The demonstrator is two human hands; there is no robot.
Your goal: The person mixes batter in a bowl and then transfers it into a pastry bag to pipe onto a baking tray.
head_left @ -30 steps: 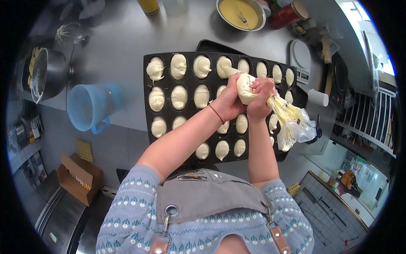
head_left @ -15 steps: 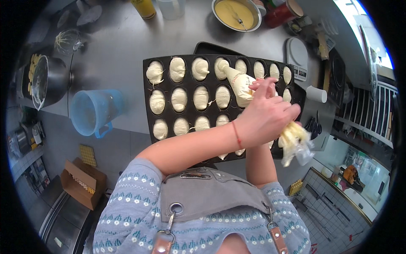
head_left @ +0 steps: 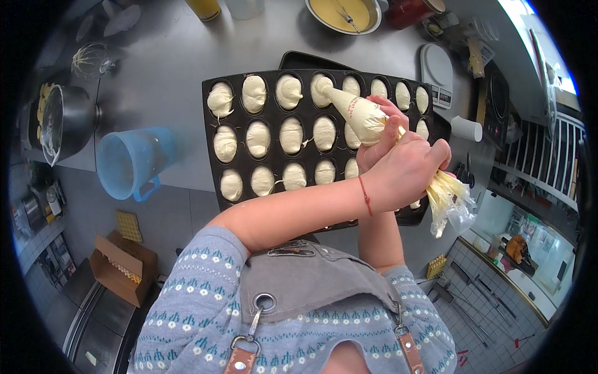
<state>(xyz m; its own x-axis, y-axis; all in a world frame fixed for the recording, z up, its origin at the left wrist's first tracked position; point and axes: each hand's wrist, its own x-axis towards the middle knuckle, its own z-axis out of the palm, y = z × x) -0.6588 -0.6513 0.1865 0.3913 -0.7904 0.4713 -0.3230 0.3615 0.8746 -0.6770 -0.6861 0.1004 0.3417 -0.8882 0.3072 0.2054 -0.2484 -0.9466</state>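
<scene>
A piping bag (head_left: 361, 118) full of pale batter lies slantwise over a dark moulded baking tray (head_left: 242, 119). Its tip touches the batter in the fourth cup of the far row (head_left: 320, 90). My left hand (head_left: 412, 167), a red cord at its wrist, is closed around the bag's gathered upper part. The loose plastic end (head_left: 450, 206), smeared with batter, hangs out beyond it. My right hand (head_left: 383, 134) is wrapped about the bag's body, partly hidden under the left. Many oval cups hold mounds of batter; my forearms cover part of the near rows.
A blue jug (head_left: 128, 163) and a metal mixing bowl (head_left: 71, 121) stand left. At the back is a bowl of yellow liquid (head_left: 342, 15) with a whisk. A scale (head_left: 436, 68) and white cup (head_left: 466, 128) sit right. A cardboard box (head_left: 121, 268) is below the counter.
My hands have shifted slightly right and apart along the bag, showing more of my right hand. The bag's tip stays at the same cup. The whole view has shifted slightly.
</scene>
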